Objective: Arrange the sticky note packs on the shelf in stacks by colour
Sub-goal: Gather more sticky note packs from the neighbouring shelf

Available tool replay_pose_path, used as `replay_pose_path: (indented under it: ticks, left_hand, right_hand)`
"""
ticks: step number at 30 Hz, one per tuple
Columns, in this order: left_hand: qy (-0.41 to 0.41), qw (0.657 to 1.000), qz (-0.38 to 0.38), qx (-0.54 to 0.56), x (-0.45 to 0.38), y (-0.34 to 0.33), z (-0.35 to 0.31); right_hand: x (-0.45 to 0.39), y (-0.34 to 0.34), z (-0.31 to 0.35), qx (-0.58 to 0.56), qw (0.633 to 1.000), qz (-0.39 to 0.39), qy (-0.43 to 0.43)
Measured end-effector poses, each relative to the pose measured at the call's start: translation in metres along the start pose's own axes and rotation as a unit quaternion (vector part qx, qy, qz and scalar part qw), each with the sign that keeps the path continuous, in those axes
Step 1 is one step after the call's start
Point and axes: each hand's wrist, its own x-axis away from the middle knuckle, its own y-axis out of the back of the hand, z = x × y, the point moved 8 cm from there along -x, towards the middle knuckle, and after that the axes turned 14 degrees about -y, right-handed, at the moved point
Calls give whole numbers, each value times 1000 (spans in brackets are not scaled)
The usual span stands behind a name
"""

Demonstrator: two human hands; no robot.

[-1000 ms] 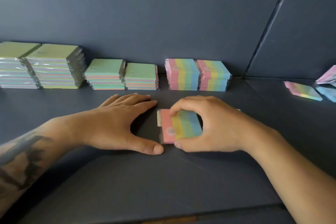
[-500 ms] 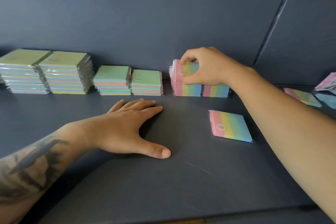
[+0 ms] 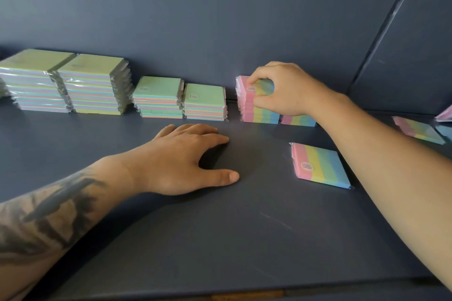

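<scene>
My right hand (image 3: pixel 283 88) pinches a rainbow-striped sticky note pack (image 3: pixel 249 85) on top of the left rainbow stack (image 3: pixel 259 112) at the back of the shelf. A second, lower rainbow stack (image 3: pixel 298 120) sits just right of it, partly hidden by my wrist. One loose rainbow pack (image 3: pixel 320 166) lies flat on the shelf in front of them. My left hand (image 3: pixel 186 159) rests flat on the shelf, fingers spread, holding nothing.
Two tall green-topped stacks (image 3: pixel 66 83) stand at the back left, and two shorter green-topped stacks (image 3: pixel 181 100) beside them. More loose rainbow packs (image 3: pixel 418 129) lie at the far right, beyond a vertical divider (image 3: pixel 384 24). The dark blue shelf (image 3: pixel 220 239) ends at its front edge below.
My right hand lifted a rainbow pack from the shelf front and carried it back onto the left rainbow stack. Another rainbow pack that lay under it stays on the shelf. The left hand stayed put.
</scene>
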Motion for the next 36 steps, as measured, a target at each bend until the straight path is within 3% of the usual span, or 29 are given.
replay_pose_path:
  ticks: [20,27,36]
  left_hand:
    - [3,1000,10,-8,2,-3,0]
    - [-7,1000,-15,3,-8,0,-15]
    - [-73,993,0,-91,-44,0,-68]
  right_hand:
    - [11,-1,-11,-34,999,16,-35]
    - [57,23,-18,-69,997,-31,-19]
    - [127,17,-59,-54,996,33,-64]
